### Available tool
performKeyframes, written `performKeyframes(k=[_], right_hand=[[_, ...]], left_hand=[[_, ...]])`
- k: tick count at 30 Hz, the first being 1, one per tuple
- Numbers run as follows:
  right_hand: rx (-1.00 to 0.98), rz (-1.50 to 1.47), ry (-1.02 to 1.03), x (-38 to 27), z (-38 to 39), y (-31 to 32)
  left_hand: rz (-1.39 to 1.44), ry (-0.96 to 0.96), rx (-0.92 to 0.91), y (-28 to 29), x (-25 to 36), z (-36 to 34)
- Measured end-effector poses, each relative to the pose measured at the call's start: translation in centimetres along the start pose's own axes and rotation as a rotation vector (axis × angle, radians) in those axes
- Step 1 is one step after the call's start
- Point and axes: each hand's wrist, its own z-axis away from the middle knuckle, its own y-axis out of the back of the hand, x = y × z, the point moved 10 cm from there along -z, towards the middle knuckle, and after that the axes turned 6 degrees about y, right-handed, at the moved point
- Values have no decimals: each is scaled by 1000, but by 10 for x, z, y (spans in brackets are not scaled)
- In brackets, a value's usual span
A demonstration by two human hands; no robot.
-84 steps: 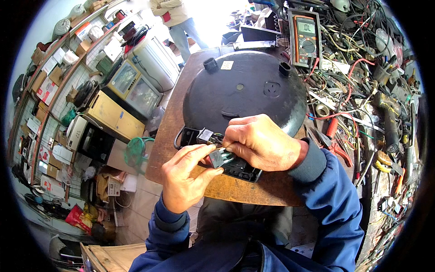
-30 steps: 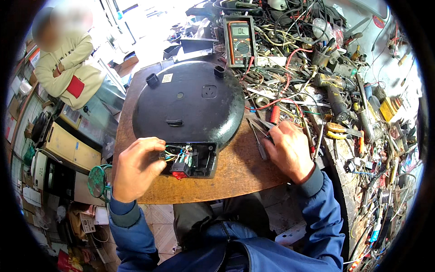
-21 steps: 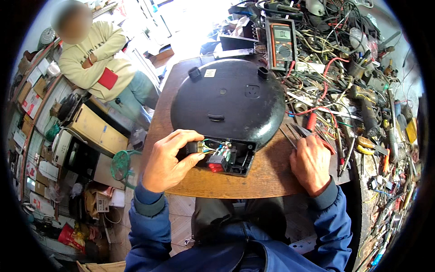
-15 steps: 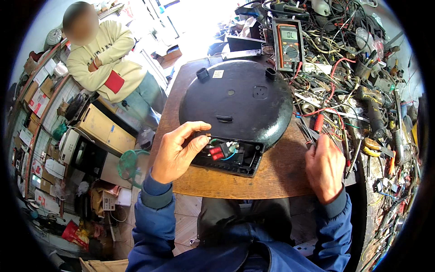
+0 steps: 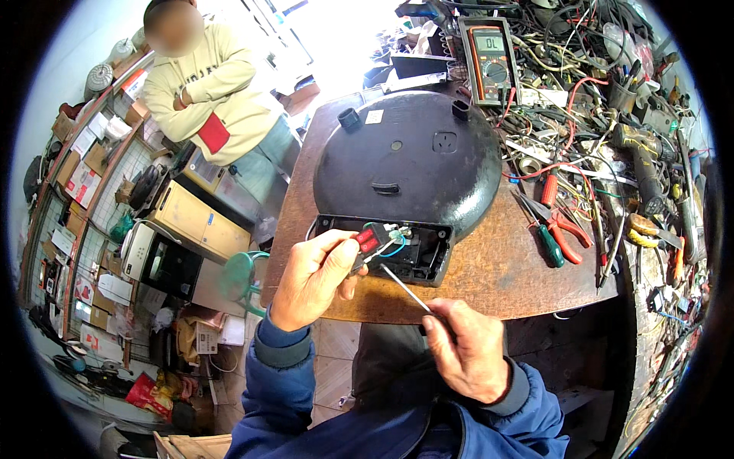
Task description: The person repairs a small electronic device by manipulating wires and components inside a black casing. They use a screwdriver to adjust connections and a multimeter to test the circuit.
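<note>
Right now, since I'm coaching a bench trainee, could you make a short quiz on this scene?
1. The right hand holds: A) a brush; B) a thin metal-shafted tool; C) a cup.
2. True or false: the red-handled pliers lie to the right of the round black body.
3. Which hand holds the red-and-black switch piece?

Key: 1. B. 2. True. 3. The left hand.

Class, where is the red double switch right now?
Near the middle of the head view, the red double switch is in the left hand, at the left part of the open black compartment beside the round black base.
</note>
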Motion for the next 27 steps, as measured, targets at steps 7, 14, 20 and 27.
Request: performKeyframes(k=[7,14,20,27], right_hand=[[36,-122,-40,9,7,-23],[99,-128,22,11,7,-26],[144,-22,139,4,6,-38],[142,146,230,-1,4,-44]], left_hand=[[148,173,26,-5,-12,3],[175,194,30,-5,-18,6],[99,133,23,-11,-7,9],[120,143,-107,-12,-15,13]])
